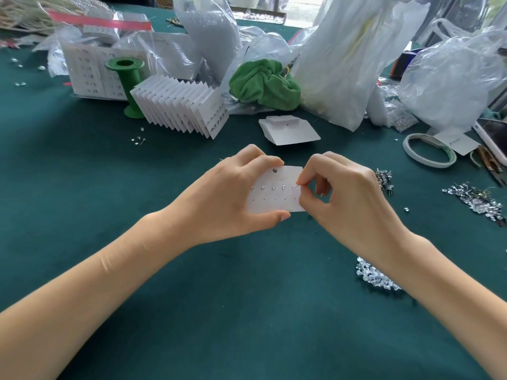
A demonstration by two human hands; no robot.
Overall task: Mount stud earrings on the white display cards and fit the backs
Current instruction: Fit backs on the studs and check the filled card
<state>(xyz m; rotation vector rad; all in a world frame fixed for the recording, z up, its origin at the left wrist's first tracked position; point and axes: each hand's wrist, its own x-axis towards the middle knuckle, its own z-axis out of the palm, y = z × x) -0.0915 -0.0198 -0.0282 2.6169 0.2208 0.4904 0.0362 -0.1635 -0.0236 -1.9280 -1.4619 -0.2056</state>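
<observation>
My left hand (230, 198) grips a white display card (274, 198) above the green table, thumb under its lower edge and fingers over its top. Several clear stud earrings sit in the card's upper row; the lower row shows only bare holes. My right hand (345, 198) pinches a stud earring (297, 185) at the card's right edge, its thin pin touching the upper row's right end. Loose studs lie in piles at right (477, 201) and beside my right wrist (375, 275).
A fanned row of filled cards (181, 105) stands beyond my hands beside a green spool (129, 78). Blank cards (288, 130) lie behind the held card. A green cloth (263, 83), plastic bags (343, 56), a tape roll (428, 150) and scissors (491, 163) crowd the back and right.
</observation>
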